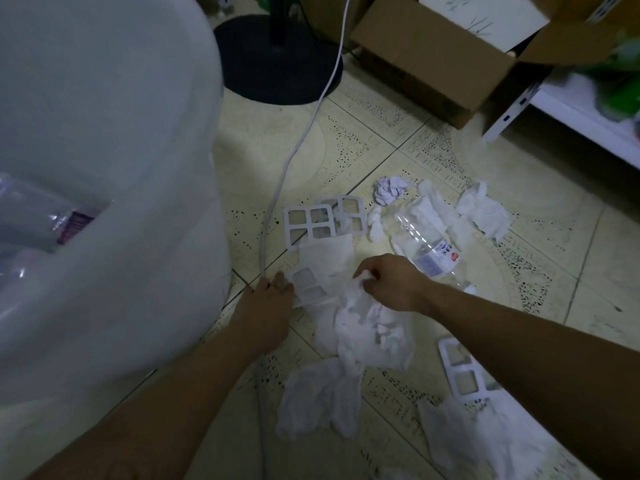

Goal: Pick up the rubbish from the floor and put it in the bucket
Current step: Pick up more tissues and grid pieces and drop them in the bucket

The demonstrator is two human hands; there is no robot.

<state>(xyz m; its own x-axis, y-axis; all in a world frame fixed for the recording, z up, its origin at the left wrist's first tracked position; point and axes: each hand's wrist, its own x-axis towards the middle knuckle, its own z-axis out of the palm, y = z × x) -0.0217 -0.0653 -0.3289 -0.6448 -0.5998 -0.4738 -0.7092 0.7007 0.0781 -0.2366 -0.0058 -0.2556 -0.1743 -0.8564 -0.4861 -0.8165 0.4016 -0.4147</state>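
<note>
Tiled floor (363, 140) strewn with tissues; right hand (388, 282) pinches one tissue (360, 327), left hand (273, 296) open beside white bucket (104, 168).

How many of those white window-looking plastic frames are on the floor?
4. Two overlap beside the white cable, one is under the left hand's fingertips, one lies by the right forearm. Tissues may hide more.
</note>
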